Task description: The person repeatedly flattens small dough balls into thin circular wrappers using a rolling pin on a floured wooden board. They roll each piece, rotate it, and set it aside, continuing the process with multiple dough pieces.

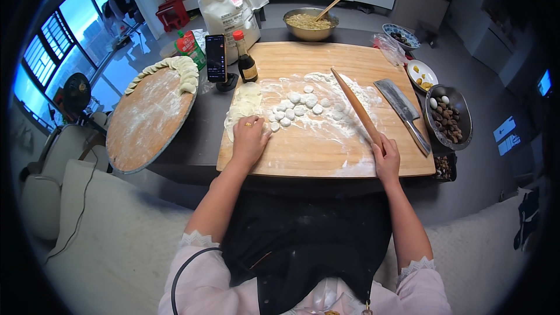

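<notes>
My right hand (387, 159) grips the lower end of a tapered wooden rolling pin (356, 105), which slants up and left over the floured board. My left hand (250, 138) rests at the near end of a spread of overlapping rolled dough wrappers (246, 101) on the board's left side. Its fingertips touch the wrappers, and whether they pinch one is hidden. Between the hands lie several small flattened dough pieces (299, 110), dusted white. Loose flour (321, 79) is spread behind and to the right of them on the wooden board (297, 157).
A cleaver (398, 100) lies on the board's right side. Left stands a round floured tray (146, 118) edged with dumplings (186, 72). Behind are a phone on a stand (216, 59), a sauce bottle (247, 65), a flour bag (227, 17) and a filling bowl (311, 30). A metal basin (448, 118) sits right.
</notes>
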A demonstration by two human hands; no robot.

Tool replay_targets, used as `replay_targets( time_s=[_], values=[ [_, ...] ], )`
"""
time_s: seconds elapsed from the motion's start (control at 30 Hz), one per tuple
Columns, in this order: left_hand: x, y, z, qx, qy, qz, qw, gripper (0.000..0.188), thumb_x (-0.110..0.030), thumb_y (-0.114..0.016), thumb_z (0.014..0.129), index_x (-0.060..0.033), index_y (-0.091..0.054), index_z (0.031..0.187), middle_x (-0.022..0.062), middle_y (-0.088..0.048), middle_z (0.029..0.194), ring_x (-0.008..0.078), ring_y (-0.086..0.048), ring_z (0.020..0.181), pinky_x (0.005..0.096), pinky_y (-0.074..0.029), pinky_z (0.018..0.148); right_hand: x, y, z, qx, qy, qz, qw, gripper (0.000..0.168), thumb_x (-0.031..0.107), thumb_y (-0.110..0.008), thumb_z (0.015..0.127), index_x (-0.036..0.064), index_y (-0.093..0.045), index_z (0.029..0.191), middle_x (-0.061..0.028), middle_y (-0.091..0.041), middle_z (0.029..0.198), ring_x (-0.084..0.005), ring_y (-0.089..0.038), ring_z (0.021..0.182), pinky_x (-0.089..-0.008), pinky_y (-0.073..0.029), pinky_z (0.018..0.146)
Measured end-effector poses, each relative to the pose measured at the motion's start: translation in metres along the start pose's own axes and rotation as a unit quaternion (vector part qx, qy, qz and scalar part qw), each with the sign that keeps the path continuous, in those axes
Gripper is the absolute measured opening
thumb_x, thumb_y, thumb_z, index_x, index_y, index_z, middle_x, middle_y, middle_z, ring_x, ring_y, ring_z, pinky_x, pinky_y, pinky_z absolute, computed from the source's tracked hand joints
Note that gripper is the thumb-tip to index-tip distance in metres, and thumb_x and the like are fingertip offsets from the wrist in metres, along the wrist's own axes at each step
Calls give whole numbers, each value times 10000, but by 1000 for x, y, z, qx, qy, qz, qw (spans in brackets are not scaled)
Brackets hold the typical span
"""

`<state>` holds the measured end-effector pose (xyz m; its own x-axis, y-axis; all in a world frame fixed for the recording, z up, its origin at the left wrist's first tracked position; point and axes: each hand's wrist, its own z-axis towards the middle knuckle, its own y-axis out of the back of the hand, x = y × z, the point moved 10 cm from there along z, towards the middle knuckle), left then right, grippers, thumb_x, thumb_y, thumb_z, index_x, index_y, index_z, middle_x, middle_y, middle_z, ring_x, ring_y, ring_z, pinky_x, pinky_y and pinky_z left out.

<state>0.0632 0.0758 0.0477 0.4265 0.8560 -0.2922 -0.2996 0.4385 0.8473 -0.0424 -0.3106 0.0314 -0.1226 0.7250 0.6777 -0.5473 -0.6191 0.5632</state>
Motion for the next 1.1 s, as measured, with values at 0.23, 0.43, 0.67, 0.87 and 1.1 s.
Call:
replay_targets(
  time_s=[0.23, 0.43, 0.67, 0.87, 1.1],
  values=[
    [-48, -18, 5, 13, -25, -64, 998, 181, -176, -749, 777, -46, -699, 892, 109, -634, 968, 319, -555, 976, 426, -449, 860, 1, 3, -2, -14, 15, 2, 1000, 350, 135, -691, 879, 34, -634, 1209, -103, -549, 871, -240, -575, 747, -332, -472, 688],
    [-106, -41, -6, 90, -67, -140, 984, 220, -206, -744, 788, -60, -712, 949, 118, -633, 948, 319, -561, 984, 424, -468, 856, -2, -1, -1, 2, -11, 21, 1000, 346, 126, -694, 871, 39, -638, 1201, -106, -564, 876, -249, -590, 774, -334, -477, 707],
    [-96, -53, 9, 166, 29, -129, 977, 225, -232, -759, 796, -24, -739, 881, 150, -640, 876, 288, -620, 804, 385, -503, 742, -3, 9, -1, -19, -27, 58, 998, 352, 105, -688, 874, 29, -630, 1213, -105, -565, 869, -244, -587, 763, -331, -476, 706],
    [-104, -72, 11, 229, 66, -222, 945, 242, -227, -770, 791, -3, -733, 873, 168, -670, 885, 264, -656, 814, 346, -514, 748, -6, 9, -2, -23, -32, 48, 998, 365, 108, -693, 872, 32, -626, 1223, -97, -556, 871, -235, -577, 748, -332, -473, 695],
    [-96, -88, 73, 220, 73, -160, 959, 304, -251, -808, 740, -1, -718, 889, 163, -683, 853, 271, -660, 769, 359, -518, 691, 3, 9, 0, -19, -32, 33, 999, 366, 128, -694, 874, 70, -633, 1230, -89, -542, 864, -232, -574, 741, -331, -476, 690]
  ],
)
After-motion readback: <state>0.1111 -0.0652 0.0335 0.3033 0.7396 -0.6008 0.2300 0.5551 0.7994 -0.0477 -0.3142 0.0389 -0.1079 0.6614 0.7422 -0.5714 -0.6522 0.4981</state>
